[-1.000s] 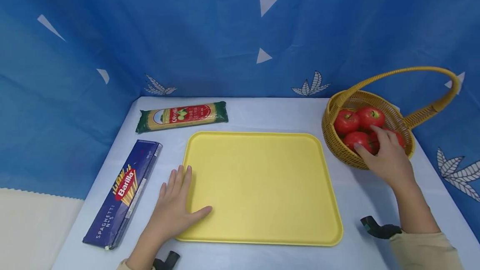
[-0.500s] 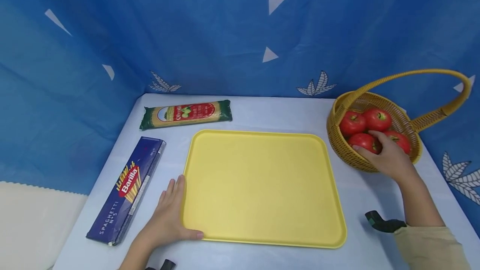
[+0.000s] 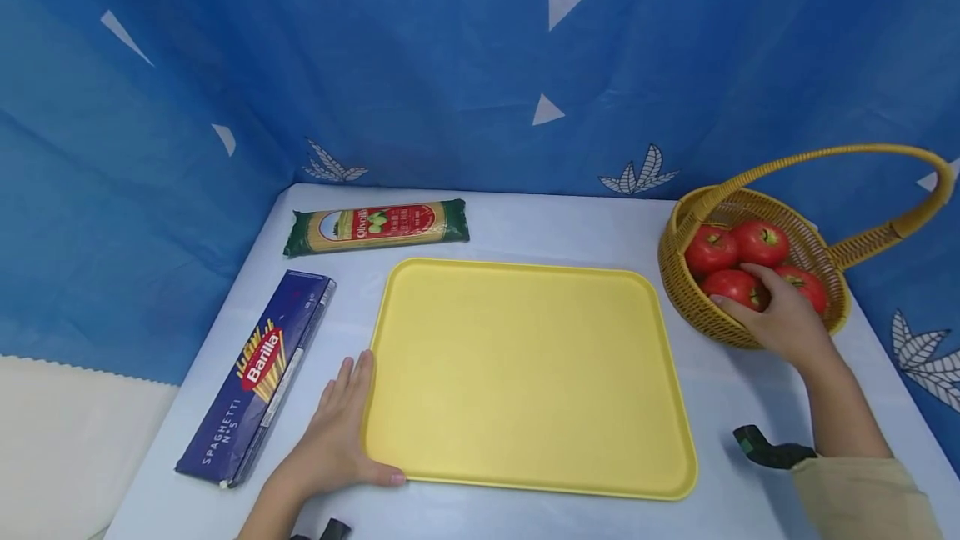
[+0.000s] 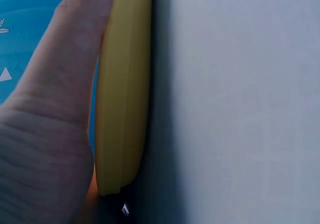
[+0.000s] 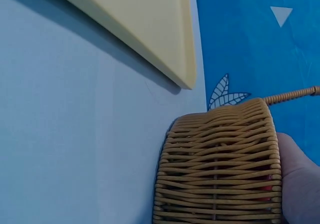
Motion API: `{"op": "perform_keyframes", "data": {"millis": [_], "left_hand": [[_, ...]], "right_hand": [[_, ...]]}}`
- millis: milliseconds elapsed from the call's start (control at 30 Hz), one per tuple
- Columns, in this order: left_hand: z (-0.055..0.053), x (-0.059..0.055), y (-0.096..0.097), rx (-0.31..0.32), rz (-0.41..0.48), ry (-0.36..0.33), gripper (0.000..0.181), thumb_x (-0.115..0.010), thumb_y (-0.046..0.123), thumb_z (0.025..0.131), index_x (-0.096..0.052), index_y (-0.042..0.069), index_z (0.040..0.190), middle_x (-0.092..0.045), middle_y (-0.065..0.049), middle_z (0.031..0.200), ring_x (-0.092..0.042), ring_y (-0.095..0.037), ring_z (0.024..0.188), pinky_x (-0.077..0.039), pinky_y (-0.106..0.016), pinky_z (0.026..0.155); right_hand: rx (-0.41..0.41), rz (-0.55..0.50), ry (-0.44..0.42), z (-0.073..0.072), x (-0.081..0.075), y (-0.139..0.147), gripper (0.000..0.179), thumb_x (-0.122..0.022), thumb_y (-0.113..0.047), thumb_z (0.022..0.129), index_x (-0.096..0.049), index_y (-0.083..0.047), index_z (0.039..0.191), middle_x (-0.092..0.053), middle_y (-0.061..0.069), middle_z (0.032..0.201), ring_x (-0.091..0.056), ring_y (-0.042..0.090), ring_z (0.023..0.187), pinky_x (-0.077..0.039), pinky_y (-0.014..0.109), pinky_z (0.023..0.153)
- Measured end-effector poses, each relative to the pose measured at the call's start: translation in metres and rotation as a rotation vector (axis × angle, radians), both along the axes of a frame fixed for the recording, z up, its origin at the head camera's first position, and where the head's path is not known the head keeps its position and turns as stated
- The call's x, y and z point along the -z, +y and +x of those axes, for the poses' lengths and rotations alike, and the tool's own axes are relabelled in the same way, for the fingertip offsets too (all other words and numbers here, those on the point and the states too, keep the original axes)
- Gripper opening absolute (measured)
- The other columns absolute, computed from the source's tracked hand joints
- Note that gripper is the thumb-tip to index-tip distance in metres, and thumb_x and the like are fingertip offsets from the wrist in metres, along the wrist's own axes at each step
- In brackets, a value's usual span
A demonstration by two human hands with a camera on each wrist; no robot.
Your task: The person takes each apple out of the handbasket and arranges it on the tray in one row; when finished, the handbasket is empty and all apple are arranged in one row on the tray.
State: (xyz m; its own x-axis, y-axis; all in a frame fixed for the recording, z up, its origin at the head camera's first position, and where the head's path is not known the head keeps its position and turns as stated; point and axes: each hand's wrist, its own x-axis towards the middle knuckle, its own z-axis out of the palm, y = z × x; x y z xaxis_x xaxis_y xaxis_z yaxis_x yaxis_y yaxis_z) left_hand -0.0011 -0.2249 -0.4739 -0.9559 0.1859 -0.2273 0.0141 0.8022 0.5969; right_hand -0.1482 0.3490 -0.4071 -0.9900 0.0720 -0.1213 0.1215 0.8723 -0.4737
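My left hand (image 3: 333, 432) lies against the near left corner of a yellow tray (image 3: 525, 382), its fingers straight along the left rim and its thumb at the front edge. In the left wrist view the tray's side (image 4: 125, 84) runs right alongside the hand (image 4: 50, 114). Over at the right, my right hand (image 3: 791, 323) reaches into a wicker basket (image 3: 697, 315) of several red apples. Thumb and fingers are curled round the front apple (image 3: 731, 286). The right wrist view shows mostly the basket's wall (image 5: 220, 164), which hides the fingers.
A blue box of spaghetti (image 3: 255, 382) lies left of the tray. Behind the tray is a green-ended pasta packet (image 3: 378, 225). The basket's tall handle (image 3: 862, 148) arches up at the right. A blue curtain (image 3: 450, 65) backs the white table (image 3: 562, 227).
My left hand has drawn back from over the tray to its near left corner. My right hand has settled round the front apple. The head view has shifted slightly.
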Motion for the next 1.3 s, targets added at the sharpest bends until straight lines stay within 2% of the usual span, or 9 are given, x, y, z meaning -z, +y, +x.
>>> {"op": "perform_keyframes", "data": {"millis": [233,367,533,767,933,1133,1200,1300], "left_hand": [[0.000,-0.003,0.001,0.009,-0.015,0.003,0.163,-0.082,0.080,0.040,0.006,0.012,0.160,0.000,-0.016,0.168,0.007,-0.040,0.154,-0.005,-0.066,0.121],[0.000,-0.005,0.001,0.012,-0.028,0.002,0.164,-0.081,0.081,0.041,0.006,0.010,0.160,-0.001,-0.017,0.168,0.006,-0.041,0.154,-0.005,-0.067,0.120],[0.000,-0.008,0.001,0.010,-0.038,0.000,0.164,-0.081,0.082,0.041,0.005,0.010,0.160,-0.001,-0.017,0.168,0.005,-0.042,0.154,-0.005,-0.067,0.120],[0.000,-0.009,0.000,0.010,-0.042,-0.001,0.163,-0.081,0.082,0.041,0.005,0.011,0.160,-0.001,-0.016,0.168,0.005,-0.042,0.154,-0.006,-0.067,0.120],[0.000,-0.009,0.000,0.012,-0.035,0.005,0.163,-0.081,0.082,0.041,0.004,0.010,0.160,-0.002,-0.017,0.168,0.004,-0.042,0.154,-0.006,-0.067,0.120],[0.001,-0.007,0.000,0.017,-0.028,0.013,0.163,-0.081,0.081,0.041,0.004,0.010,0.160,-0.003,-0.017,0.168,0.003,-0.043,0.154,-0.006,-0.066,0.120],[0.000,-0.006,0.000,0.016,-0.028,0.011,0.163,-0.081,0.081,0.040,0.004,0.010,0.160,-0.003,-0.018,0.168,0.003,-0.042,0.154,-0.006,-0.066,0.120],[0.000,-0.005,0.000,0.010,-0.035,-0.003,0.163,-0.081,0.081,0.040,0.005,0.012,0.160,-0.002,-0.016,0.168,0.004,-0.041,0.154,-0.005,-0.065,0.121]], "right_hand": [[0.107,-0.093,0.129,0.008,-0.005,-0.007,0.098,-0.068,-0.049,0.090,-0.012,-0.008,0.160,-0.024,0.033,0.157,-0.027,0.059,0.137,-0.038,0.080,0.091],[0.142,-0.090,0.202,0.012,-0.014,-0.013,0.095,-0.073,-0.038,0.089,-0.016,-0.011,0.160,-0.024,0.030,0.158,-0.026,0.056,0.141,-0.039,0.079,0.090],[0.138,-0.066,0.285,0.020,-0.027,-0.027,0.092,-0.078,-0.030,0.085,-0.025,-0.013,0.158,-0.032,0.027,0.155,-0.032,0.052,0.139,-0.043,0.078,0.086],[0.009,-0.103,0.426,0.034,-0.048,-0.060,0.092,-0.088,-0.016,0.074,-0.038,-0.015,0.151,-0.043,0.020,0.147,-0.040,0.043,0.133,-0.046,0.077,0.083],[-0.089,-0.121,0.454,0.036,-0.056,-0.089,0.091,-0.091,-0.020,0.070,-0.045,-0.017,0.147,-0.046,0.015,0.147,-0.042,0.038,0.131,-0.048,0.075,0.083],[-0.203,-0.184,0.461,0.031,-0.059,-0.126,0.083,-0.092,-0.023,0.069,-0.051,-0.017,0.142,-0.050,0.012,0.143,-0.047,0.034,0.128,-0.052,0.070,0.083],[-0.237,-0.210,0.460,0.028,-0.057,-0.137,0.081,-0.092,-0.024,0.069,-0.052,-0.017,0.140,-0.052,0.010,0.140,-0.049,0.031,0.126,-0.056,0.062,0.084],[-0.284,-0.224,0.451,0.022,-0.054,-0.152,0.080,-0.092,-0.027,0.069,-0.053,-0.018,0.138,-0.053,0.006,0.138,-0.052,0.025,0.121,-0.059,0.038,0.084]]}}
